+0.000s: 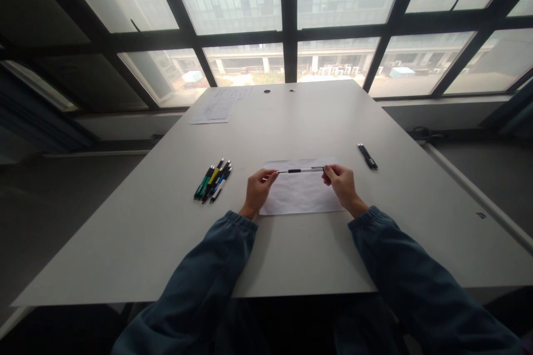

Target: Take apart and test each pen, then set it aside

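Observation:
A pen (pixel 306 170) with a pale barrel and a black grip is held level over a white paper sheet (pixel 302 197). My left hand (pixel 259 189) pinches the thin, dark left end of the pen between thumb and fingers. Whether that end is the bare refill or the tip, I cannot tell. My right hand (pixel 340 183) is closed on the opposite end, by the dark clip. Left of the sheet lies a pile of pens (pixel 213 180) in green, yellow, blue, white and black.
On the right of the white table (pixel 300 255) lie black pens (pixel 367 156) side by side. Printed papers (pixel 214 108) rest at the far left. A small dark mark (pixel 481 215) shows near the right edge. Windows stand beyond the far edge.

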Tool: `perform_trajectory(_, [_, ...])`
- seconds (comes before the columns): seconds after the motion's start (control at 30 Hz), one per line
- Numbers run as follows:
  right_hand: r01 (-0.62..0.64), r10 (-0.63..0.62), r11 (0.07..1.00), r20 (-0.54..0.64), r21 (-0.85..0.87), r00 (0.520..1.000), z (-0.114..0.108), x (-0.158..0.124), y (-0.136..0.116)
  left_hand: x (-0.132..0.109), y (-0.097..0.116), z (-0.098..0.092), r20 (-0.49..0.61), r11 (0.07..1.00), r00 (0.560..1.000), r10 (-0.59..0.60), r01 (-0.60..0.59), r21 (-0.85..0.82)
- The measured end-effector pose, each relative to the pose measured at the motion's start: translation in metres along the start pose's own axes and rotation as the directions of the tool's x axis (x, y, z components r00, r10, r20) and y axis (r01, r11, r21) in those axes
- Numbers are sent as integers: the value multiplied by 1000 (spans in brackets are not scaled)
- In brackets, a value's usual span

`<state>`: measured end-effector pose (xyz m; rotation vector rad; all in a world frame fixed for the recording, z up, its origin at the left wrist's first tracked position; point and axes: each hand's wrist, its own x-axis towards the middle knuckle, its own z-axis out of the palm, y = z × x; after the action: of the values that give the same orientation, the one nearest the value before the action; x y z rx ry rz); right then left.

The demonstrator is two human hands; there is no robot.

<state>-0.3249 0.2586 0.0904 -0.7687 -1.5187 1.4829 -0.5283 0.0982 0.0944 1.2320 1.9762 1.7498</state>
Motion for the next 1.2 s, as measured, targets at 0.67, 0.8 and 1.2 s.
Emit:
perform_trajectory(0.67, [-52, 54, 998, -44, 28, 998, -5, 7, 0, 4, -1, -2, 157, 706, 926, -345, 366, -607])
perform_trajectory(0.8, [-61, 63, 997, -52, 41, 997, -8, 9, 4, 5, -6, -2, 130, 717, 931, -341, 347, -604])
perform_trajectory(1.2, [-55, 66, 996, -163, 72, 984, -32, 27, 8, 6, -10, -5, -3, 742, 950, -313, 243, -625])
